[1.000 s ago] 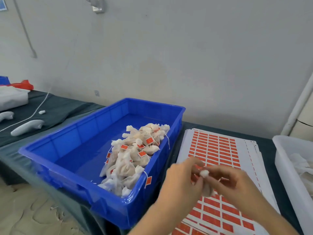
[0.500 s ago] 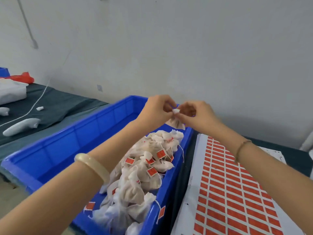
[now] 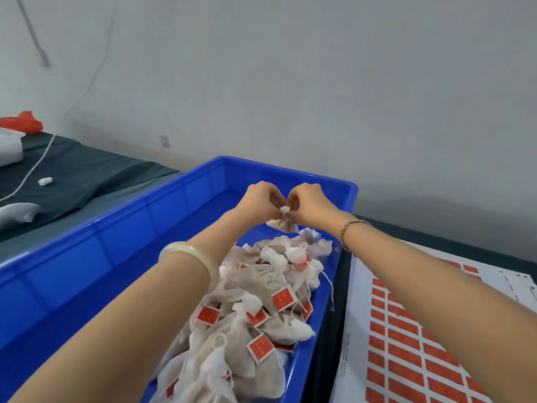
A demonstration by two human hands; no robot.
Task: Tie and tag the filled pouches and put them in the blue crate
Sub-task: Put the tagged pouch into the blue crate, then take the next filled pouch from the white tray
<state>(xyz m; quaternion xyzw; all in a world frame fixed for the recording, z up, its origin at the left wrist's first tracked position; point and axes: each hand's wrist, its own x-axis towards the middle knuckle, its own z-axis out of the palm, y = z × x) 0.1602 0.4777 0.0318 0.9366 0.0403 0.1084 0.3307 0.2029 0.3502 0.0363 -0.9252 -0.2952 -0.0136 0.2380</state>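
Left hand (image 3: 261, 199), right hand (image 3: 311, 203), pinching one pouch (image 3: 284, 225)

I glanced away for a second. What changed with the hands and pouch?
The left hand and right hand carried the pouch leftward, off the sticker sheet to over the blue crate, above the tagged pile. Both still pinch its neck; the pile lies unchanged.
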